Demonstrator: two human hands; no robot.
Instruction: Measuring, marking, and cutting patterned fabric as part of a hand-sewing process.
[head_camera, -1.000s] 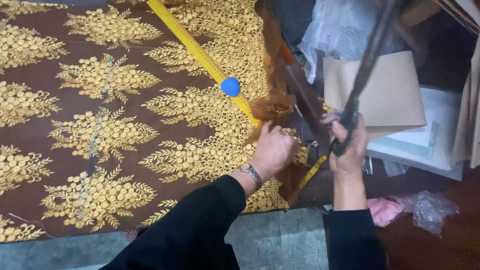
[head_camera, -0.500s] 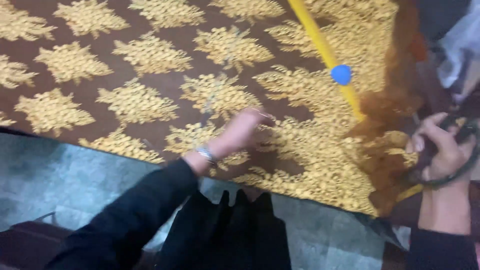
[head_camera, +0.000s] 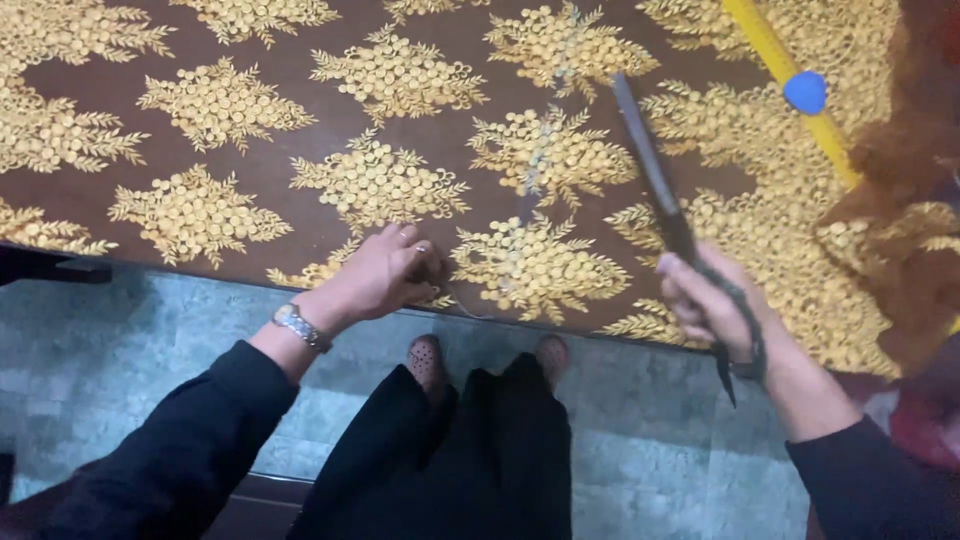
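A brown fabric (head_camera: 300, 130) with gold floral embroidery covers the table. My left hand (head_camera: 385, 272), with a wristwatch, pinches the fabric's near edge between fingers and thumb. My right hand (head_camera: 712, 305) grips the handles of long dark scissors (head_camera: 655, 185), whose closed blades point up and away over the fabric, to the right of my left hand. A yellow measuring stick (head_camera: 790, 75) lies diagonally at the upper right with a blue piece of chalk (head_camera: 805, 92) on it.
The fabric bunches in loose folds (head_camera: 900, 230) at the right edge. Below the table edge lie grey floor tiles (head_camera: 120, 350), my black trousers and my two feet (head_camera: 428, 360).
My right hand has come in from the right and brought the scissors over the fabric. My left hand has slid back to the near edge and pinched it. The view has shifted left.
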